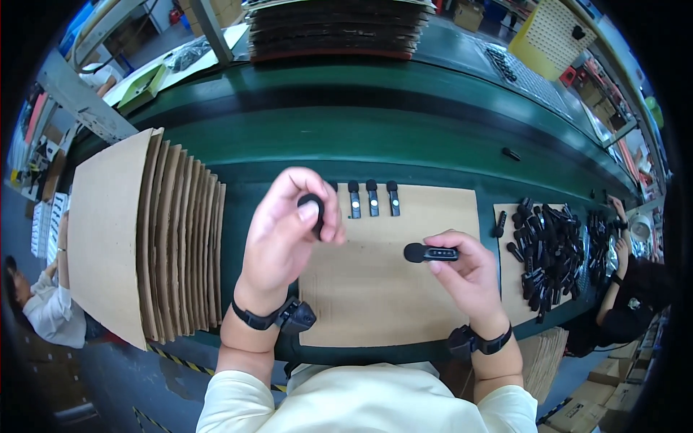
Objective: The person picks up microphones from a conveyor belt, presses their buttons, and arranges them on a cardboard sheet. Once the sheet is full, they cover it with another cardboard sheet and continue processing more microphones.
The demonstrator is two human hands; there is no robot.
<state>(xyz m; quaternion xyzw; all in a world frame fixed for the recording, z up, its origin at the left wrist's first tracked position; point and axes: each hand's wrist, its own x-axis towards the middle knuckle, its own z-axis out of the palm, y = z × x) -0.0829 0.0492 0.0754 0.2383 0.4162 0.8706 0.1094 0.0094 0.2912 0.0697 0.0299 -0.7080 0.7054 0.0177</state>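
Observation:
My left hand (pixel 273 242) is closed around a small black clip-on microphone (pixel 312 204), raised over the left side of a cardboard sheet (pixel 382 289). Its rounded top shows between thumb and fingers; the fingers hide part of its body. Over the sheet's right side, my right hand (pixel 471 273) pinches another black clip-on microphone (pixel 439 253) by its body. That one lies sideways, its foam head pointing left. Toward the far edge of the sheet, three similar microphones stand in a row: a left one (pixel 354 202), a middle one (pixel 372 200) and a right one (pixel 393 201).
A heap of black microphones (pixel 541 252) lies on cardboard at the right. Cardboard sheets (pixel 108 238) lean in a thick stack at the left. The green conveyor belt (pixel 289 130) runs behind, with one loose microphone (pixel 511 154) on it. A co-worker (pixel 632 299) sits at the far right.

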